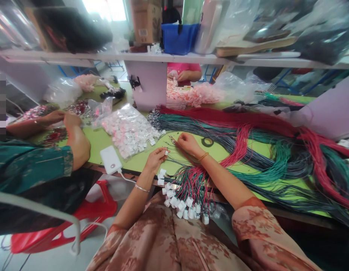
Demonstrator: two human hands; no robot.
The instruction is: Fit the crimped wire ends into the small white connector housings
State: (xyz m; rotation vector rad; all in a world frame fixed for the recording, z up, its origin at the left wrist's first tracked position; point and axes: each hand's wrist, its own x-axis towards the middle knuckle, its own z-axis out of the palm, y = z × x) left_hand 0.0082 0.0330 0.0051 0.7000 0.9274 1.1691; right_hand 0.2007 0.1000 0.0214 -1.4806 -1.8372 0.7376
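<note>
My left hand (155, 161) pinches a small white plastic connector (166, 152) between thumb and fingers, above the green tabletop. To its right, my right hand (189, 144) is closed, with thin wires (172, 140) at its fingertips; their metal ends poke out to the left. Below both hands, a bunch of red, green and black wires (193, 177) hangs over the table's front edge, with white connectors (188, 203) on the lower ends. A clear bag of white connectors (126, 130) lies left of my hands. A roll of black tape (207, 142) rests beside my right hand.
Long bundles of red wires (208, 114), green wires (276, 165) and black wires (236, 150) cover the table's right side. A white power bank (110, 160) with a cable sits at the front edge. Another person's arm (78, 145) works at the left. A shelf (112, 57) crosses above.
</note>
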